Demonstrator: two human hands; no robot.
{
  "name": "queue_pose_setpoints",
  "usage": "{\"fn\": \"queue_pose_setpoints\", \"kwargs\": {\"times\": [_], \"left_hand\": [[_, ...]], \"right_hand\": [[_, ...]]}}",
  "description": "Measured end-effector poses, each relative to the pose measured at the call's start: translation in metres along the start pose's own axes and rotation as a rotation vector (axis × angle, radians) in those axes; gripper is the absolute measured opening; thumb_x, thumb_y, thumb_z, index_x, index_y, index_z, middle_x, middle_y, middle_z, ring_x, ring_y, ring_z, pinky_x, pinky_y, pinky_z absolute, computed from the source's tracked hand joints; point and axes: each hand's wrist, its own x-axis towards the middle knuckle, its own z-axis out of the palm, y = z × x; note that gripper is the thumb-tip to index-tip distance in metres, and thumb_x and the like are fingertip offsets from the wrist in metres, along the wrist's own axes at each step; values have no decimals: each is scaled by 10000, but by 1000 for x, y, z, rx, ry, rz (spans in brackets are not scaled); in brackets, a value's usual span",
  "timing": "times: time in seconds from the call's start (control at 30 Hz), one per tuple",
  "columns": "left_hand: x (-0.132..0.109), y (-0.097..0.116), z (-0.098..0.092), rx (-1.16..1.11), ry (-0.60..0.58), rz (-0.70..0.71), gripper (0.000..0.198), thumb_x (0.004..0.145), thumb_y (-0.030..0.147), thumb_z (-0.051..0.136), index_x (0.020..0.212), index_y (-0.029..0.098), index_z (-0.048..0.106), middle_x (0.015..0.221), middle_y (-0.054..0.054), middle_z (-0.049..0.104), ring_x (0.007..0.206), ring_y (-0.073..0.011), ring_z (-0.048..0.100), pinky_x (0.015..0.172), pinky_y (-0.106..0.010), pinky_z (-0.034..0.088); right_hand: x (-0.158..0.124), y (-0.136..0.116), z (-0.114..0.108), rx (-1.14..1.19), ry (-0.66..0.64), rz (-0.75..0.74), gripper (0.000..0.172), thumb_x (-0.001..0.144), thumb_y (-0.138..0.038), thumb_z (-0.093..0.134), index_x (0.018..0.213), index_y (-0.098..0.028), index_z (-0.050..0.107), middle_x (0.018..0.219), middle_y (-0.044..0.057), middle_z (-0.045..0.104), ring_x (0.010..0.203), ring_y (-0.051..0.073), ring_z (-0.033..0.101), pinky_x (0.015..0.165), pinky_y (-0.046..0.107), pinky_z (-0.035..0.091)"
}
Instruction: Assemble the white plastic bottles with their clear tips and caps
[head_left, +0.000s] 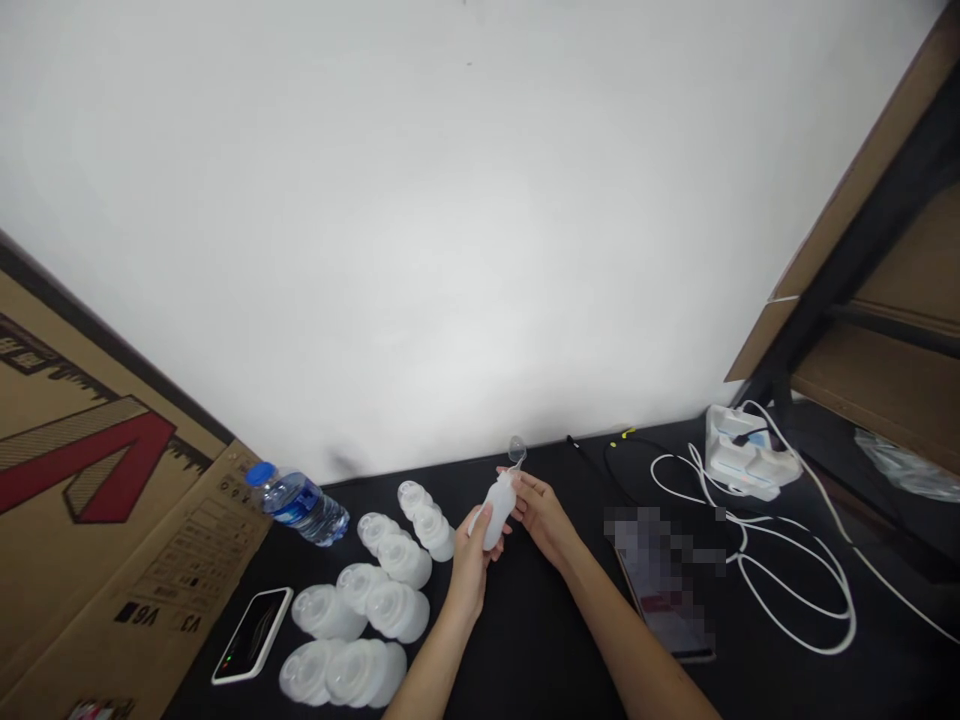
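Note:
A small white squeeze bottle [496,510], tilted with its neck up and away from me, is in my left hand [471,568], whose fingers wrap round its body. At the neck, the fingers of my right hand [541,515] close on the base of a clear top piece [517,452] with a rounded, spoon-like end. My fingers partly hide the joint between them, so I cannot tell whether it is fixed on. Several similar white bottles [403,560] with clear domed tops stand in rows to the left of my hands.
A blue-capped water bottle [304,505] leans beside a cardboard box [150,540]. A white-edged phone [253,636] lies at front left. To my right are a dark-screened device [664,590], looped white cable [847,600] and a power strip [746,455]. A white wall [465,250] backs the black table.

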Motion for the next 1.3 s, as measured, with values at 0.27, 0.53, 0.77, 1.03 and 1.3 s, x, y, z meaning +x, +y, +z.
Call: {"fn": "queue_pose_setpoints", "kwargs": {"times": [0.27,0.53,0.77,1.03,1.3], "left_hand": [[-3,5,1,280,57,140,561,878,709,757,913,150,755,662,-8,644,524,-103,503,502,-214,372],[-2,18,-7,349,-97,145,521,872,668,778,959,155,746,789,-57,726,656,-197,677,593,-284,528],[-11,6,-7,-59,-252,-202,455,865,504,789,1085,123,674,826,-112,788,691,-235,764,619,-309,582],[-9,14,2,263,-235,-151,437,835,552,813,745,143,690,610,-72,697,471,-173,640,397,-235,397],[-6,4,1,435,-47,65,313,855,484,794,861,184,703,635,-36,708,499,-199,663,474,-286,488]], "right_hand": [[2,7,0,-63,22,-30,451,775,-554,939,957,-151,848,767,27,677,632,125,469,574,276,320],[1,10,6,-145,66,-107,473,810,-621,884,914,-164,819,721,4,625,616,129,433,571,276,322],[-8,10,6,-146,-135,240,753,880,-811,695,1189,-130,787,522,-88,441,387,101,387,392,226,307],[-14,10,12,-212,-138,159,630,831,-712,836,1063,-127,838,633,35,690,370,98,491,341,219,310],[-9,16,9,-257,-108,95,540,823,-663,870,996,-152,853,641,33,696,413,110,508,364,227,357]]}}
